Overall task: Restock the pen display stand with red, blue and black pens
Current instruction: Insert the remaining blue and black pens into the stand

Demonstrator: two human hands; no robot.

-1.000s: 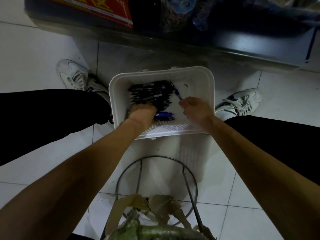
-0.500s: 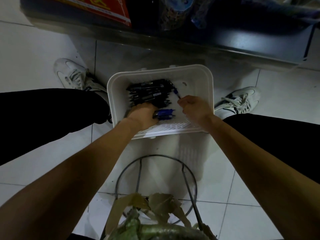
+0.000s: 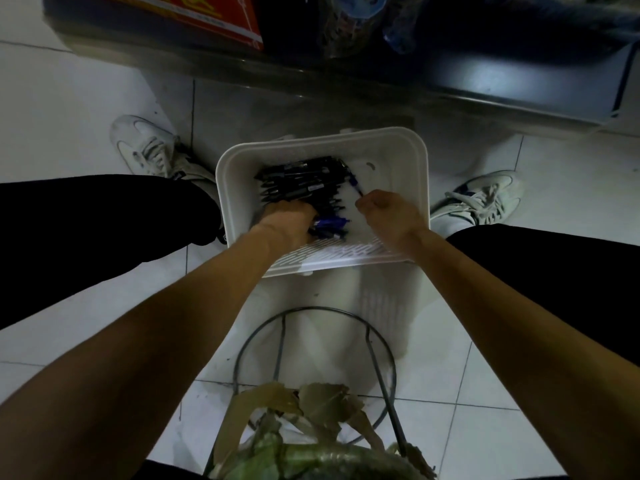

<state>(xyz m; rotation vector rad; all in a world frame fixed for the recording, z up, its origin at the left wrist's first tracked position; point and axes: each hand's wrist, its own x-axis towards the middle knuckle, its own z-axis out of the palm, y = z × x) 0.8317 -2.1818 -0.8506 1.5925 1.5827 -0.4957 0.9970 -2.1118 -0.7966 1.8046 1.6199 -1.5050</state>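
Where the pens lie: black pens [image 3: 301, 181] are heaped far-left in the white basket [image 3: 398, 133] on the floor, long axes running left to right, straight ahead of you.
Your left hand [image 3: 287, 220]: curled over the heap's near edge, seemingly clamped on a blue bunch [image 3: 330, 225] jutting right.
Your right hand [image 3: 388, 213]: pinching a single blue pen [image 3: 355, 185] that points away and left.
Nearer: the left hand touches the heap; the right is just beside it.
Writing: print on the red box [image 3: 194, 15] is too blurred to read.

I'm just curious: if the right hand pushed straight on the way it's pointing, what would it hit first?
The right hand, pinching a blue pen, would probably meet the black pens first; depth is unclear.
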